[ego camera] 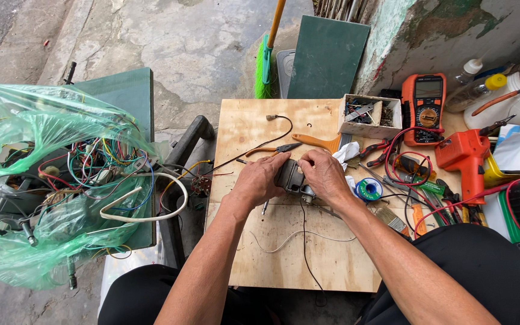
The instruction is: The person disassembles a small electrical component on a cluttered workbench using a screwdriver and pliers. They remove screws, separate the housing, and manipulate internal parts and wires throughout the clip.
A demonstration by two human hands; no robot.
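Left hand (260, 179) and right hand (326, 174), fingers curled closed around a small grey motor (291, 177) at the centre of the plywood desk (272, 241). Small open box (369, 115) holds mixed metal parts; green plastic bag (43, 180) holds tangled coloured wires.

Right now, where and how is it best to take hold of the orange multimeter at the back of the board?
Probably by the long sides of the orange multimeter, at mid-body, coming from above. It lies flat, face up; its red lead loops from the lower end, so avoid that end.
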